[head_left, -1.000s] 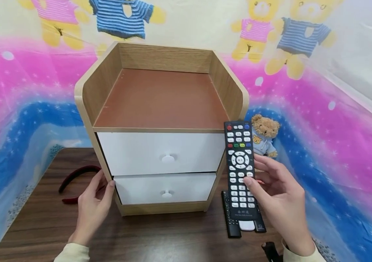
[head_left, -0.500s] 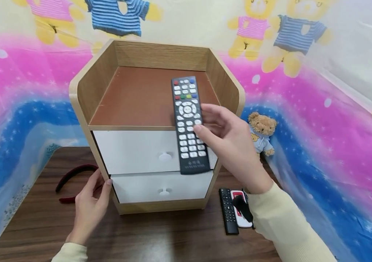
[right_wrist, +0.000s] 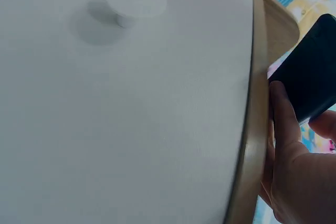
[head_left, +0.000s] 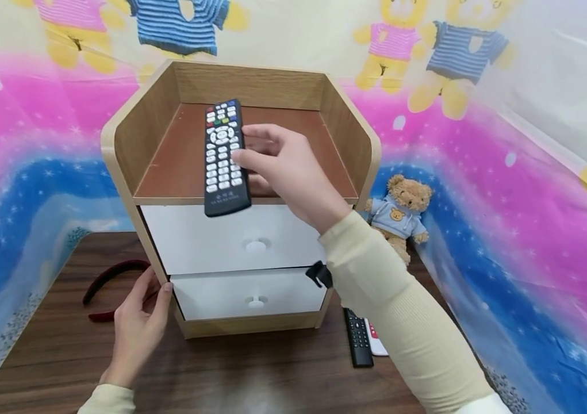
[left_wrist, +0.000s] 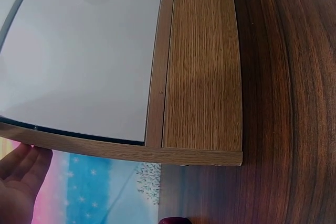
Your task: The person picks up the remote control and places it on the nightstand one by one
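Observation:
My right hand (head_left: 295, 172) pinches a black remote control (head_left: 226, 184) with white buttons, thumb on its button face. It hangs over the left part of the brown top shelf of a small wooden cabinet (head_left: 143, 138). In the right wrist view, the remote's dark back (right_wrist: 310, 66) shows beyond the cabinet's edge, fingers along it. My left hand (head_left: 135, 322) rests its fingertips against the cabinet's left side, low down, with nothing held. The left wrist view shows those fingers (left_wrist: 31, 166) fairly straight at the side panel (left_wrist: 105, 148). Two white drawers (head_left: 241, 236) stand closed.
Another black remote (head_left: 359, 342) and a white-and-red item (head_left: 378, 342), partly behind the right sleeve, lie right of the cabinet. A teddy bear (head_left: 399, 213) sits behind them. A dark red headband-like arc (head_left: 109, 282) lies left on the wooden table (head_left: 252, 374).
My right hand has carried the remote control leftward and up, from beside the cabinet's right side to over the top shelf. The left hand stays at the cabinet's side.

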The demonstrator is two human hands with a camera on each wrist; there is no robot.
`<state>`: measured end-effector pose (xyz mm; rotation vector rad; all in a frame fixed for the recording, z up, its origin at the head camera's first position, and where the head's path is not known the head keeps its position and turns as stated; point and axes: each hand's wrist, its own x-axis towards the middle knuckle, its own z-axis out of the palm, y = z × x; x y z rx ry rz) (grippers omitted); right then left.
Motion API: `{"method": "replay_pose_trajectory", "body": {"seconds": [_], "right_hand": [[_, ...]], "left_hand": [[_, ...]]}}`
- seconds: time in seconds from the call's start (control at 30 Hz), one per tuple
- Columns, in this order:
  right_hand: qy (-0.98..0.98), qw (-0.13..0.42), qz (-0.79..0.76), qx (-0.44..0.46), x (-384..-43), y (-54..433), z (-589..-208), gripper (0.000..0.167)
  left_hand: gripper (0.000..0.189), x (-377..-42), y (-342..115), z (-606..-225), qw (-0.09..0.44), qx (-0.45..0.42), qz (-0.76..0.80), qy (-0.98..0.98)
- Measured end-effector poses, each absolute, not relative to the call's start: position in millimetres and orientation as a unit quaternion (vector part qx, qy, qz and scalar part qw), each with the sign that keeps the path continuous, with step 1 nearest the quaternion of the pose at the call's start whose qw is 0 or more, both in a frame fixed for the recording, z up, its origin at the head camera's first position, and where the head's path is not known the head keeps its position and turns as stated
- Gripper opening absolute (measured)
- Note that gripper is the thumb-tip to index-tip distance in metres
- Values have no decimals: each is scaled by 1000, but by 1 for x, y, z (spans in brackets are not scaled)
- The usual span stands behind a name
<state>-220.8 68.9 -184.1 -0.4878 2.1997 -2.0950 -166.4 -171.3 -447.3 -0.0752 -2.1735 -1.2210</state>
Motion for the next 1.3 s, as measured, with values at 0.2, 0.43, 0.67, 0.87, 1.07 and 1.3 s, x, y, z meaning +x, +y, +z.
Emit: {"method": "replay_pose_trajectory", "body": {"seconds": [0.2, 0.43, 0.67, 0.87, 1.07, 1.3], "right_hand": [[721, 56, -679, -127, -241, 46, -176, 42], [725, 79, -676, -108, -255, 16, -178, 36], [731, 78, -669, -107, -263, 0, -183, 36], [804, 34, -579, -131, -264, 0, -184, 39], [851, 13, -505, -142, -266, -2, -186, 40], [873, 3, -464, -150, -267, -3, -188, 39]], "left_hand": [[43, -166, -170, -446, 311, -24, -467, -828], [45, -165, -170, -446, 300, -7, -470, -830], [44, -166, -170, -445, 294, -6, -479, -827], [44, -167, -170, -446, 289, -7, -483, -827], [44, -166, -170, -448, 290, -6, -478, -829], [44, -166, -169, -448, 288, 1, -480, -829]]}}
